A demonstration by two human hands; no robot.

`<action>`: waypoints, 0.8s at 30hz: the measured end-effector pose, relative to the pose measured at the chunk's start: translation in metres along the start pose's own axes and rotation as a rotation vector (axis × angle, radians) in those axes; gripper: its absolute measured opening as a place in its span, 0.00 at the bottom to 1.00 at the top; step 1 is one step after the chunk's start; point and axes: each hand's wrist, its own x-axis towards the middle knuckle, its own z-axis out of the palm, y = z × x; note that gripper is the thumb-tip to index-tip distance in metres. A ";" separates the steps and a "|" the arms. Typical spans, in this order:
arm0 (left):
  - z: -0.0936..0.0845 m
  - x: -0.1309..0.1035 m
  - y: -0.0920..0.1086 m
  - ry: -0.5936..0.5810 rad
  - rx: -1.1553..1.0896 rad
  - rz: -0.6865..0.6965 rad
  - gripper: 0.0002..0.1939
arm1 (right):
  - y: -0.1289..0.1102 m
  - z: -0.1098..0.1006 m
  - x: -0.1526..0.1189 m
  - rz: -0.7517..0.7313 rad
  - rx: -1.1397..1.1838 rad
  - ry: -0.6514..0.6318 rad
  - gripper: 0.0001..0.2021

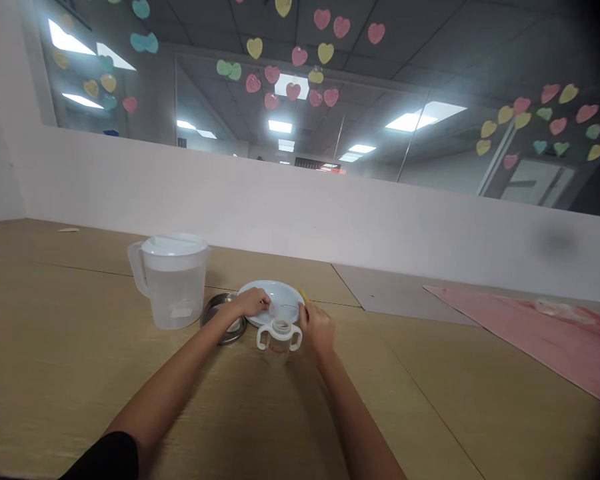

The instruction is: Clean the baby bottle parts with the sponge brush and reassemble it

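At the left of the table, a lidded plastic pitcher stands upright, its handle turned to the left, apparently leaving the grip free on that side. Whether it is filled cannot be told for certain. Just beside it sits a round stainless-steel dish, partly covered by the left forearm.

The left hand is over the near left part of a white plate, fingers curled narrowly beside a small translucent piece; a firm grip cannot be confirmed.

The two-handled baby bottle stands upright in front of the plate, mouth uncovered. Its place between the forearms presumably keeps the opening within reach of both hands.

A yellow item, largely hidden, shows at the plate's right edge. The right hand is beside it, fingers bent close together near the rim; what they hold, if anything, cannot be told.

Well apart at far right lies a pink sheet.
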 end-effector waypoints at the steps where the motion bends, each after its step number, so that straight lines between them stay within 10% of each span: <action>1: -0.002 0.001 0.001 0.016 -0.031 0.012 0.10 | 0.000 0.002 -0.001 0.046 -0.023 -0.089 0.20; 8: -0.031 -0.002 0.030 0.152 -0.478 0.099 0.21 | -0.001 0.001 0.002 0.266 -0.058 -0.488 0.18; 15: -0.054 -0.027 0.073 0.120 -0.572 0.220 0.18 | -0.002 -0.001 0.003 0.301 -0.051 -0.564 0.20; 24: -0.051 -0.030 0.078 0.061 -0.467 0.236 0.14 | -0.003 -0.003 0.005 0.299 -0.056 -0.582 0.20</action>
